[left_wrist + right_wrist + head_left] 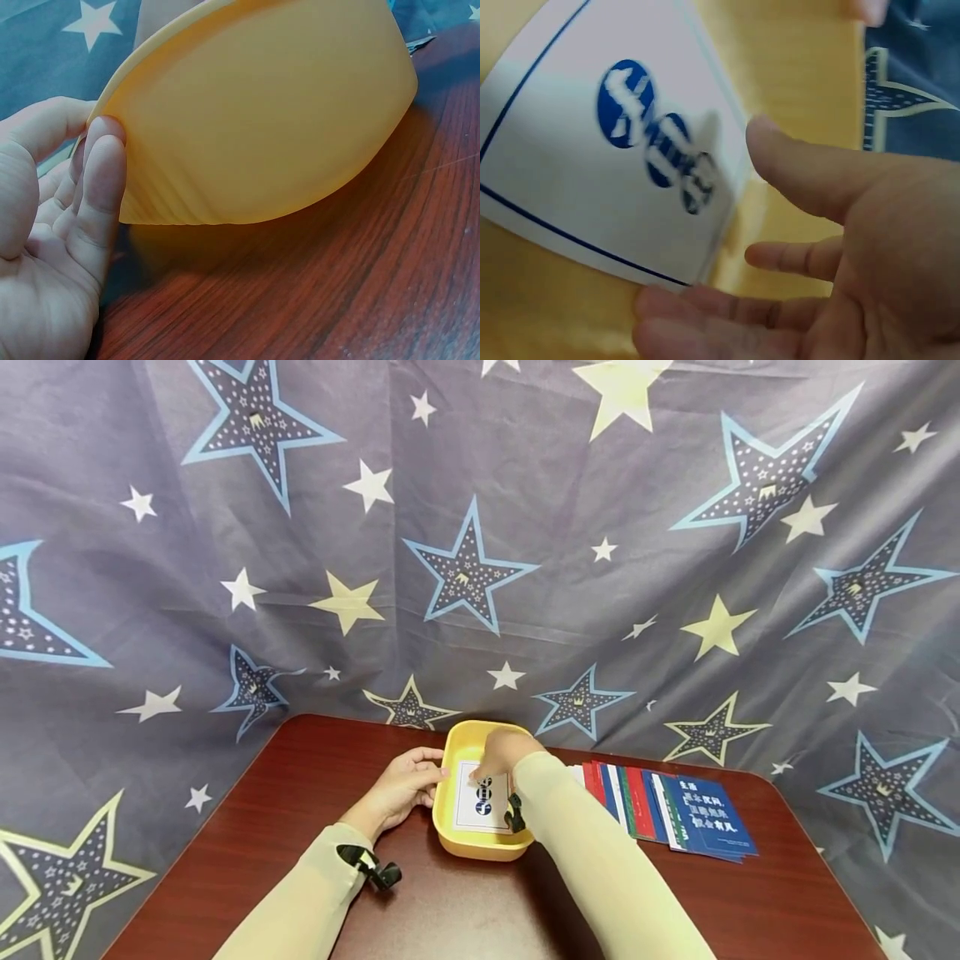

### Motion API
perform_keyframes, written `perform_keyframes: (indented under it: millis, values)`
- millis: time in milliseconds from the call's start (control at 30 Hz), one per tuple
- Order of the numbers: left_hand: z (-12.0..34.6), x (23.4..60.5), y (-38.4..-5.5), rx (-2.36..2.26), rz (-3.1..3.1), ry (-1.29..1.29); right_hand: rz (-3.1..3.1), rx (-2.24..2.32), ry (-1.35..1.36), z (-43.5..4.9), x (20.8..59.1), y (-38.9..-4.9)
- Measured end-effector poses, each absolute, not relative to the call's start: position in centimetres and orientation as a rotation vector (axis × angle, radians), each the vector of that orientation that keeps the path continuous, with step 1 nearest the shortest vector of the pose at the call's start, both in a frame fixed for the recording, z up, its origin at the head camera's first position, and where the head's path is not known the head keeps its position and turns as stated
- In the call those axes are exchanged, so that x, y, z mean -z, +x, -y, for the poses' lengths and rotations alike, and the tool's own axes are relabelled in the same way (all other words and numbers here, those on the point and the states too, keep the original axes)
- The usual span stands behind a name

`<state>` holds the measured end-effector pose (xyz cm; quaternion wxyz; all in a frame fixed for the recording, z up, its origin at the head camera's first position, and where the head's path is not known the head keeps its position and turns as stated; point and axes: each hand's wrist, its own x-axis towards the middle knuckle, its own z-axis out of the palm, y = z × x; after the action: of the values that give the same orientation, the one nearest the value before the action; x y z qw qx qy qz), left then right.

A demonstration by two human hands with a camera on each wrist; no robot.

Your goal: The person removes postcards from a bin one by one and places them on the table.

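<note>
A yellow plastic tub (482, 850) stands near the far edge of the table. In it lies a white card (463, 814) with a thin dark border and white characters on blue round patches. My left hand (405, 787) pinches the tub's left rim; in the left wrist view its fingers (101, 180) lie along the outer wall. Reaching into the tub from the right, my right hand (504, 752) is over the card. In the right wrist view its thumb and fingers are spread apart, with the fingertips (664, 311) right at the card's lower edge.
Several overlapping cards in red, green, white and blue lie fanned out on the right of the reddish-brown table (300, 793), a blue card (708, 814) with white writing on top. A grey star-patterned cloth (465, 668) hangs behind the table.
</note>
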<state>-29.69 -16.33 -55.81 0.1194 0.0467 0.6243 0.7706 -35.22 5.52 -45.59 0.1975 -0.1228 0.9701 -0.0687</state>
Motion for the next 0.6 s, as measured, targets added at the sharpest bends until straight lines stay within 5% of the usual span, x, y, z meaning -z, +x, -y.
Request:
perform_keyframes:
  millis: [400, 600]
  values:
    - [16.3, 56.1, -29.6, -2.254, -1.822, 0.144, -2.770, 0.096, -0.329, -4.5, 47.6, -35.0]
    - [16.2, 56.0, -29.8, -2.257, -1.825, 0.151, -2.827, 0.077, -0.442, -6.1, 48.9, -37.7]
